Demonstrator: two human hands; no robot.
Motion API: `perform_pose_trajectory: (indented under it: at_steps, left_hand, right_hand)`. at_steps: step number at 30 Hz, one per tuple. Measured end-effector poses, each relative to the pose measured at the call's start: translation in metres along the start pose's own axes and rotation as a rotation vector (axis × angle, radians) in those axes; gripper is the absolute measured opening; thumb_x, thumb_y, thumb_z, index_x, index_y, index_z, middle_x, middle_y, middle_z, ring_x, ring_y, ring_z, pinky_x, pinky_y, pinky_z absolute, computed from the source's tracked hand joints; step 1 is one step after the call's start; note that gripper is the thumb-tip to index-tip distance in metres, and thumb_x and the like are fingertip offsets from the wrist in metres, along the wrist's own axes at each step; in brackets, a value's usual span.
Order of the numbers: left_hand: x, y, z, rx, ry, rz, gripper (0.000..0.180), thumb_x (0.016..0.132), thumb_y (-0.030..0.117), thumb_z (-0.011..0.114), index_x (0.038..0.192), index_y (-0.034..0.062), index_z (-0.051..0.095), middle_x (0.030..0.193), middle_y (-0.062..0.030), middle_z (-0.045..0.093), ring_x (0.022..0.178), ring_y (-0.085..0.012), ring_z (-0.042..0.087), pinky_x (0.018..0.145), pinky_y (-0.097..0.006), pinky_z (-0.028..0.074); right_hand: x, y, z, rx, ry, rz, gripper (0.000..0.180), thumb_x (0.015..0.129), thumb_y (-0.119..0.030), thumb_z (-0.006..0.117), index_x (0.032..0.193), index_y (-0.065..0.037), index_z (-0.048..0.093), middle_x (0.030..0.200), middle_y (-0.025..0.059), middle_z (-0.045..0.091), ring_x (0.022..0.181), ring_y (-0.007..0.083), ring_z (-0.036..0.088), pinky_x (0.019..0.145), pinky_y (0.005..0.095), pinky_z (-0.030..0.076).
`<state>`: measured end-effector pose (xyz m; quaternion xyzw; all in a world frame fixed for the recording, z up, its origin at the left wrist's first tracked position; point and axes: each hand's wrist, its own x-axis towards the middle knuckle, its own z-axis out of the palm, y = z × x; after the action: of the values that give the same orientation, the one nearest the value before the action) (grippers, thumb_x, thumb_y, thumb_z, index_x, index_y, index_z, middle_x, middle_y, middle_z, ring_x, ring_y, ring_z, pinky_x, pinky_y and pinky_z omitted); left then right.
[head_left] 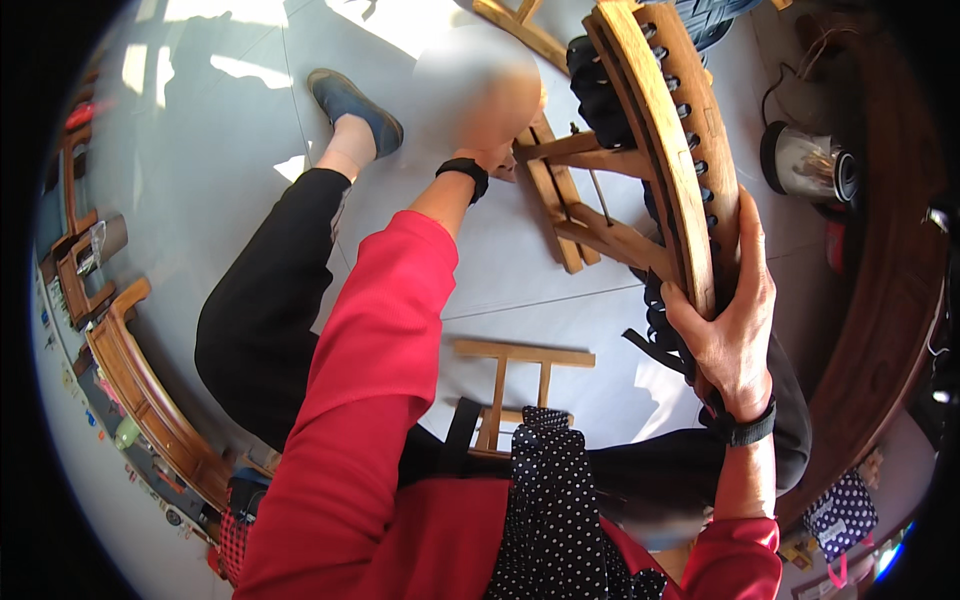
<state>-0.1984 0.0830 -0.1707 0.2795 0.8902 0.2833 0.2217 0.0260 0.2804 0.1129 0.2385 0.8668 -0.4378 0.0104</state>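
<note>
A wooden folding frame [668,120] stands tilted at my right, with two long rails side by side. Dark lacing shows through a row of holes along one rail, and black webbing [598,90] bunches beside it. My right hand [735,325] grips the lower end of these rails, thumb on one side and fingers around the other. Crossed wooden legs [610,235] reach from the frame toward the floor. My left hand [497,115] stretches forward near the far end of the legs. A round blur covers its fingers, so whether it holds anything is hidden.
Another small wooden frame [525,352] lies near my lap. My shoe [355,108] rests on the grey tiled floor [400,260]. Dark wooden furniture [880,330] and a clear-sided jar-like container [810,165] are at the right. Wooden furniture [150,385] lines the left.
</note>
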Motion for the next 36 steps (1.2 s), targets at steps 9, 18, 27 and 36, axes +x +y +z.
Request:
perform_pose_trajectory:
  at_steps: [9,18,27,36]
  left_hand:
    - [-0.018,-0.003,0.006,-0.073,0.279,0.148,0.047,0.084,0.006,0.073,0.129,0.0085,0.063,0.135,-0.0115,0.057,0.122,-0.0294,0.055,0.101,-0.039,0.046]
    - [0.035,-0.009,-0.012,0.356,0.065,0.067,0.037,0.081,0.023,0.076,0.111,0.0064,0.062,0.102,-0.0149,0.067,0.098,-0.0326,0.064,0.079,-0.046,0.053]
    - [-0.009,0.009,0.008,0.222,0.04,-0.163,0.042,0.087,0.02,0.072,0.126,0.0179,0.055,0.118,-0.0152,0.058,0.107,-0.0403,0.064,0.087,-0.053,0.053]
    - [0.007,-0.014,-0.031,0.207,0.205,-0.183,0.029,0.096,0.031,0.06,0.121,0.0163,0.056,0.113,-0.0173,0.06,0.101,-0.0427,0.064,0.083,-0.055,0.053]
  right_hand:
    - [0.0,0.002,-0.001,-0.098,-0.025,-0.025,0.098,0.068,-0.01,0.071,0.157,-0.002,0.029,0.121,0.0241,0.066,0.104,0.0303,0.07,0.096,0.0411,0.055]
    - [0.003,-0.001,0.0,-0.127,-0.002,-0.093,0.094,0.067,-0.011,0.074,0.152,0.002,0.035,0.103,0.0216,0.063,0.093,0.0332,0.067,0.084,0.0427,0.055]
    - [-0.001,-0.003,0.003,-0.04,-0.018,-0.026,0.096,0.066,-0.012,0.074,0.153,0.0,0.034,0.103,0.0211,0.065,0.096,0.0337,0.067,0.088,0.0424,0.055]
    - [-0.001,-0.004,0.003,-0.096,-0.004,-0.029,0.096,0.067,-0.01,0.073,0.154,0.0,0.033,0.108,0.0226,0.064,0.098,0.0353,0.068,0.089,0.0429,0.056]
